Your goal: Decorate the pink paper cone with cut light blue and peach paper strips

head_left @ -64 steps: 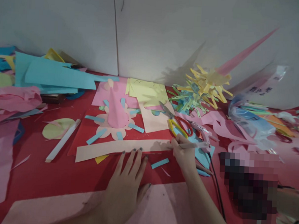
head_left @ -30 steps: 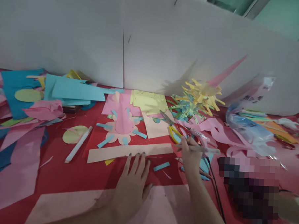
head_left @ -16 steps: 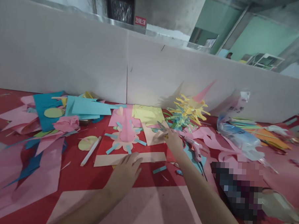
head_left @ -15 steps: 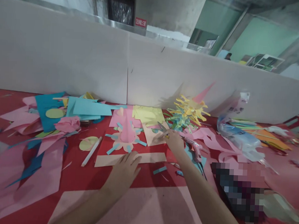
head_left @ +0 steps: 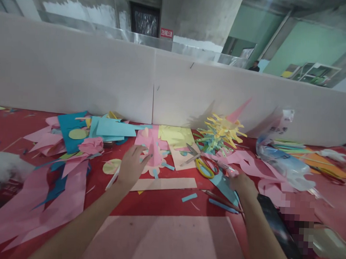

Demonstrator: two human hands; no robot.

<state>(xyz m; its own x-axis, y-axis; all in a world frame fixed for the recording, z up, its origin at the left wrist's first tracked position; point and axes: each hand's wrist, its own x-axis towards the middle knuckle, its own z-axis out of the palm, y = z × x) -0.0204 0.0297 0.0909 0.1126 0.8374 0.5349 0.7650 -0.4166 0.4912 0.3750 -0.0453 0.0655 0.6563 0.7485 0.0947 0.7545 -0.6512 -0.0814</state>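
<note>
My left hand [head_left: 133, 164] is over the left side of a paper flower with a pink cone [head_left: 156, 153] at its centre. Its fingers are spread, and whether they touch the paper I cannot tell. On the right, my right hand [head_left: 243, 186] is closed around the handle of a pink glue gun [head_left: 228, 169]. Blue paper tabs [head_left: 168, 166] stick out from the flower's petals. In front of it lies a beige paper strip [head_left: 167, 183]. Scissors [head_left: 204, 167] with red and yellow handles and a grey pen [head_left: 191, 159] rest left of the glue gun.
A fringed yellow and green paper piece [head_left: 221, 131] with a pink spike stands near the white partition [head_left: 106, 77]. Paper scraps [head_left: 64, 186] crowd the left. A clear plastic bag [head_left: 286, 161] and a black phone-like object [head_left: 280, 226] are at right. A pink sheet [head_left: 168, 236] lies in front.
My right hand has let go of the pen near the scissors and moved right onto the glue gun. My left hand has left the beige strip for the paper flower. The view has tilted up.
</note>
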